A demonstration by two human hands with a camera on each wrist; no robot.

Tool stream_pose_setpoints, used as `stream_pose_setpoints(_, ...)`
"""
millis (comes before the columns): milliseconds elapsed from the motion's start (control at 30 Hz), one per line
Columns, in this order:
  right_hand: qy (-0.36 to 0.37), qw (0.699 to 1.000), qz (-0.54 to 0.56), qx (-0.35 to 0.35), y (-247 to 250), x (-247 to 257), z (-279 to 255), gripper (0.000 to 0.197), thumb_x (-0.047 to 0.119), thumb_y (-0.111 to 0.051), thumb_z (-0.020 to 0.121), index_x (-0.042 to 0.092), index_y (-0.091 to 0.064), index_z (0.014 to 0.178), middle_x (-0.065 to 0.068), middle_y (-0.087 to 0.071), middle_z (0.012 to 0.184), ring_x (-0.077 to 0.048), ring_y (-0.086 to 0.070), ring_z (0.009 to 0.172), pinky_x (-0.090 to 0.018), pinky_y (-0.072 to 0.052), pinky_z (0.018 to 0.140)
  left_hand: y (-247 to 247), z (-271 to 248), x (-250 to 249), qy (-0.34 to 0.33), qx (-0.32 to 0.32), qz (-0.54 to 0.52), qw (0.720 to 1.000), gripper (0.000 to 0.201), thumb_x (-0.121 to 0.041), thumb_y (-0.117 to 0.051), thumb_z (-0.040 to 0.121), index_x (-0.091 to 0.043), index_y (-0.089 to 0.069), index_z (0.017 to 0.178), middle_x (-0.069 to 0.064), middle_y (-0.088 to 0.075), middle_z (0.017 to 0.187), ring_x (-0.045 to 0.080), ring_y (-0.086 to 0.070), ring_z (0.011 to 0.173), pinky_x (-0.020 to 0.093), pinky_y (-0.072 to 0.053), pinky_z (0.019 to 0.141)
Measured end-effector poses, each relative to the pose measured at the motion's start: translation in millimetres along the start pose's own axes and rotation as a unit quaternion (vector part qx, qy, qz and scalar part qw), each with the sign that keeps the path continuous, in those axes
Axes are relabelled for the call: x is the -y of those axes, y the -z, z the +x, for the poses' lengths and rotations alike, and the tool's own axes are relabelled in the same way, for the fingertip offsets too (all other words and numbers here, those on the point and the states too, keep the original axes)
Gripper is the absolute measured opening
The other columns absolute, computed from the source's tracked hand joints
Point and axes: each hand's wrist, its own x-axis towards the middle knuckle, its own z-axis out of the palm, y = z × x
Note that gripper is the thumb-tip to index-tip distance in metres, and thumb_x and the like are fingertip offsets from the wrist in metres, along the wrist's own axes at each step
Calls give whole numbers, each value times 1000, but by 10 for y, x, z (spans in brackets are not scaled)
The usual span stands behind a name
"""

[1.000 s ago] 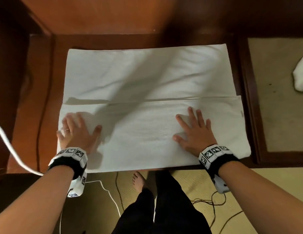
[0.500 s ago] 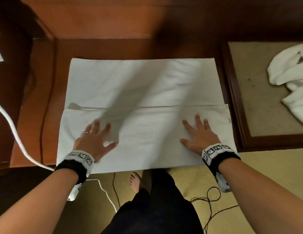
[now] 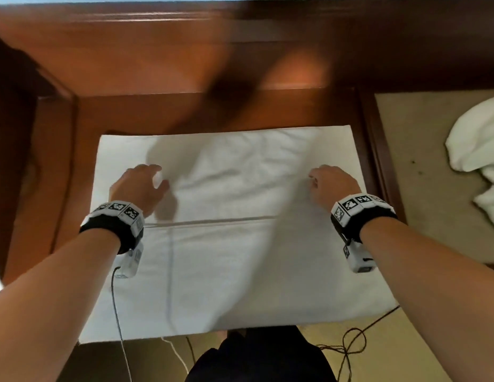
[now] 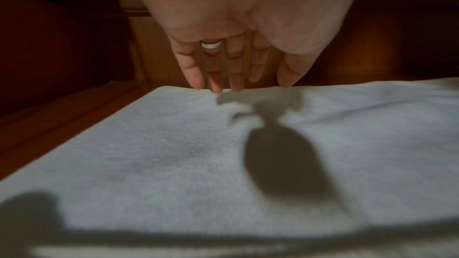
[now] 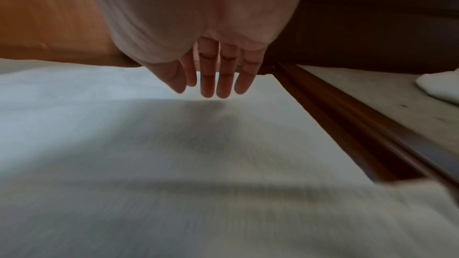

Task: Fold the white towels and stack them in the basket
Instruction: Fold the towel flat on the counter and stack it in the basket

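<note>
A white towel (image 3: 229, 260) lies flat on the wooden table, its near part folded over, with the fold edge running across at mid-height. My left hand (image 3: 142, 179) hovers over the far left part of the towel (image 4: 174, 154), fingers straight and pointing down, holding nothing. My right hand (image 3: 323, 179) is over the far right part of the towel (image 5: 174, 164), fingers likewise straight and relaxed just above the cloth. No basket is in view.
A crumpled pile of white towels (image 3: 480, 150) lies on a beige surface (image 3: 422, 205) to the right, beyond a dark wooden rail (image 5: 347, 125). A wooden board (image 3: 157, 51) rises behind the table. Cables (image 3: 348, 346) trail on the floor by my legs.
Both hands lifted off the folded near part and moved forward over the towel's far part. The head view shifted, so the towel sits lower in frame.
</note>
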Motion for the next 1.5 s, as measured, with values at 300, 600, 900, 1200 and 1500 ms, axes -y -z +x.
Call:
stream_pose_setpoints(300,30,999,-42,-10,153,-239,1009,64,1,-53,81,15,-42,142,-10,-40,149,-34,-40,132,-46,-41,100,-205,746,-72,-5,5,84,996,63,-32,-45,102,-29,-16,158,2,-11,167,39,-9,150,63,-24,112)
stream_pose_setpoints(600,65,990,-86,-93,95,-253,1150,42,4,-60,75,11,-61,116,-14,-58,111,-37,-49,105,-46,-40,86,-256,770,-137,-32,-77,100,991,38,-18,-60,93,-18,-58,131,18,-58,125,49,-43,120,61,-27,105)
stream_pose_setpoints(900,30,999,-22,-34,495,-230,767,9,14,-49,73,15,-46,81,-3,-48,60,-36,-56,68,-37,-47,71,207,384,-106,-63,-63,12,996,14,-18,-60,90,-15,-48,85,1,-51,58,26,-50,55,43,-46,76)
stream_pose_setpoints(1200,31,983,44,-175,338,-101,-756,8,21,-47,71,16,-52,74,-9,-58,59,-35,-56,57,-35,-35,64,388,-876,217,-161,-89,113,976,30,-39,-44,83,-14,-58,76,7,-59,78,32,-59,73,47,-35,79)
stream_pose_setpoints(1500,-66,993,-95,18,-851,-149,-1863,31,28,-63,75,24,-57,105,-1,-58,105,-27,-55,100,-43,-34,85,-769,-2188,625,-141,54,154,976,55,-43,-74,65,-22,-60,114,3,-58,87,28,-62,75,48,-40,75)
